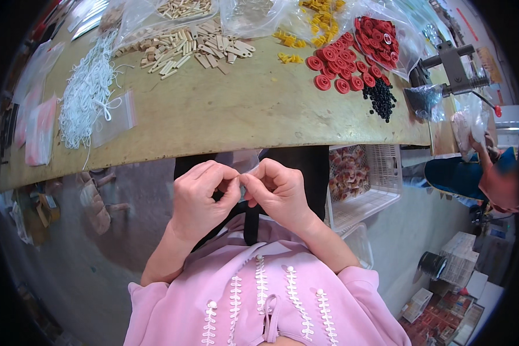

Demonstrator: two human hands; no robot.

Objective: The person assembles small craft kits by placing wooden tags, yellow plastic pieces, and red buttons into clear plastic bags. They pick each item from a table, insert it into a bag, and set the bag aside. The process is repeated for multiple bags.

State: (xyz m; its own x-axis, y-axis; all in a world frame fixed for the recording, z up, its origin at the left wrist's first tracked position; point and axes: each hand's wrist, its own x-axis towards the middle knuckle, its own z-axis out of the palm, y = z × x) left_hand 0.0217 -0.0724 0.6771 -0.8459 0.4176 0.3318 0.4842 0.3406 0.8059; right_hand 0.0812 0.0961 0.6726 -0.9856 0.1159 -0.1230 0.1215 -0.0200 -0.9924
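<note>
My left hand [206, 190] and my right hand [278, 191] meet over my lap, just in front of the table edge. Both are closed in a pinch, thumbs and fingertips touching each other. Whatever lies between the fingertips is too small or hidden to name. Just beyond them a pale see-through sheet, like plastic [240, 158], shows against dark cloth; whether my fingers hold it I cannot tell. On the table [213, 124] ahead lie wooden pieces [176, 49], red round discs [337, 60], black beads [379, 101], yellow pieces [290, 39] and a heap of white cords [89, 92].
A clear zip bag [116, 118] lies beside the cords, with more bags [40, 130] at far left. A metal clamp-like device [455, 69] stands at the table's right end. Below it a white crate [380, 199] holds packed items. Another person [490, 173] is at far right.
</note>
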